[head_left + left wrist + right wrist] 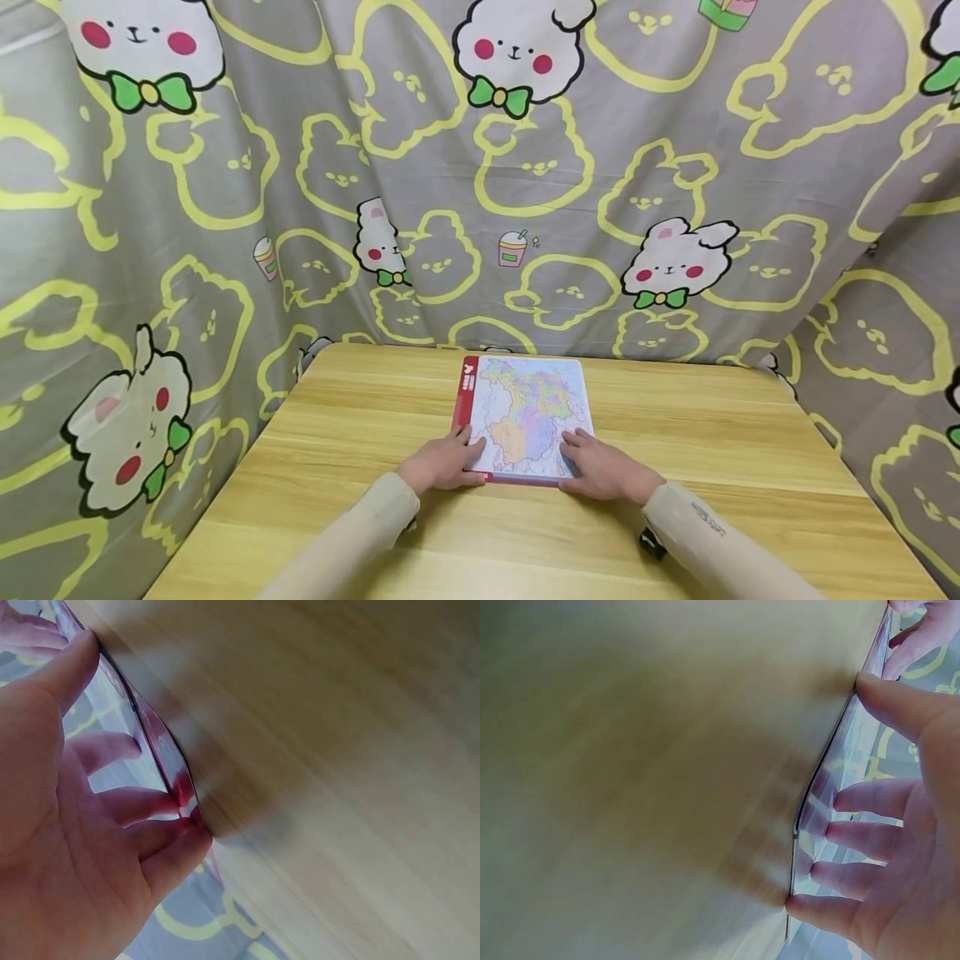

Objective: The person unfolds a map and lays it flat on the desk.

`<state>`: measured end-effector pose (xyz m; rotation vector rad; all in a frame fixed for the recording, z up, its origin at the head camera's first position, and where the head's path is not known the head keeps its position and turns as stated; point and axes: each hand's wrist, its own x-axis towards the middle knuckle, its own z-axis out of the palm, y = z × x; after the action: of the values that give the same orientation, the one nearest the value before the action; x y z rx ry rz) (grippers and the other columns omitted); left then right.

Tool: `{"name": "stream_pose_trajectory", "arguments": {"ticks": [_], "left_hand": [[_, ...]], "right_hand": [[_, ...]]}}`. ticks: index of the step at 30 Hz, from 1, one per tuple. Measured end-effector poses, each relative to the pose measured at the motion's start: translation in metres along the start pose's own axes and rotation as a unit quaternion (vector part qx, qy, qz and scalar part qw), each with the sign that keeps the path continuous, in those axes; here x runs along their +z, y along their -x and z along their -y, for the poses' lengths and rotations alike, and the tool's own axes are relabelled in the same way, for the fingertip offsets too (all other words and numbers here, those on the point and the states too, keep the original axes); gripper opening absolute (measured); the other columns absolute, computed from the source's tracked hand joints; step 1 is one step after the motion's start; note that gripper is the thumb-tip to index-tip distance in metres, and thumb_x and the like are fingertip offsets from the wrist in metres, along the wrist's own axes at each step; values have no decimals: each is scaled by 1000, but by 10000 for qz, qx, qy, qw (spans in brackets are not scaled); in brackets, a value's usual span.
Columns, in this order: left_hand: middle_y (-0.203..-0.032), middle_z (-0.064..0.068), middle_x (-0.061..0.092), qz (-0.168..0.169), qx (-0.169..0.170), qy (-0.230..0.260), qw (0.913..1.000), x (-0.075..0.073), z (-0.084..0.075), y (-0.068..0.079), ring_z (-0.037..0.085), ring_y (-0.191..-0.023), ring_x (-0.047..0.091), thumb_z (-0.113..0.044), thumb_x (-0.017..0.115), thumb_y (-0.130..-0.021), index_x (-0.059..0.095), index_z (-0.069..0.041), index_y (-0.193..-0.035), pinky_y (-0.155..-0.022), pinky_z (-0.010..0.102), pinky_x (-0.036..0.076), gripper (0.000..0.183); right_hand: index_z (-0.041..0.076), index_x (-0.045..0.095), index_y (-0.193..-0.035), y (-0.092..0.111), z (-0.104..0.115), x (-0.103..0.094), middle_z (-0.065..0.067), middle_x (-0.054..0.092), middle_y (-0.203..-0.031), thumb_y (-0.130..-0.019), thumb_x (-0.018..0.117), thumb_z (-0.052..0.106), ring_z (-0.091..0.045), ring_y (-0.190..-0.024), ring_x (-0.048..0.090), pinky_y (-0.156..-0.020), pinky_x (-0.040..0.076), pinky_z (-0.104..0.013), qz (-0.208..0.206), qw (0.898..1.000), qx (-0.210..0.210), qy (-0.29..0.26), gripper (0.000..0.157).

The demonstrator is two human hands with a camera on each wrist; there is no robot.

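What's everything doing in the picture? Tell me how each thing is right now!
Map board: lying on the table, map side up
Left hand: touching the board near its near left corner
Right hand: touching the board near its near right corner
Curtain: hanging, with folds
Sleeves: down near the wrists

Grey cartoon-print curtains [551, 279] hang behind and beside a wood-grain table [690, 433].

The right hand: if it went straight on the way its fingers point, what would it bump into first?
The map board, which the right hand touches at its edge. Whether it would push the board or slide over the top is hard to judge.
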<state>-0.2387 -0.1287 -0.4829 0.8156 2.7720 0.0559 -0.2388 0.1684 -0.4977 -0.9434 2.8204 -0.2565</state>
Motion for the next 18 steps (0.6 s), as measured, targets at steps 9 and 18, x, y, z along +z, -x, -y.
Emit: {"name": "stream_pose_trajectory", "arguments": {"ticks": [9, 18], "left_hand": [[-150, 21, 28, 23, -43, -15, 10000, 2, 6, -4, 37, -137, 26, -52, 54, -91, 39, -14, -146, -103, 47, 35, 68], [-150, 21, 28, 61, -88, 37, 9999, 0, 11, -8, 37, -138, 25, -53, 54, -90, 39, -14, -146, -102, 49, 35, 69]], "right_hand": [[-6, 50, -132, -6, 1, -3, -24, 40, -142, -89, 63, 41, -44, -133, 30, -106, 29, -50, 61, 9999, 82, -123, 66], [-5, 51, -131, -11, 3, -2, -22, 41, -142, -88, 63, 43, -43, -133, 31, -106, 29, -49, 55, 9997, 204, -89, 66]]}}
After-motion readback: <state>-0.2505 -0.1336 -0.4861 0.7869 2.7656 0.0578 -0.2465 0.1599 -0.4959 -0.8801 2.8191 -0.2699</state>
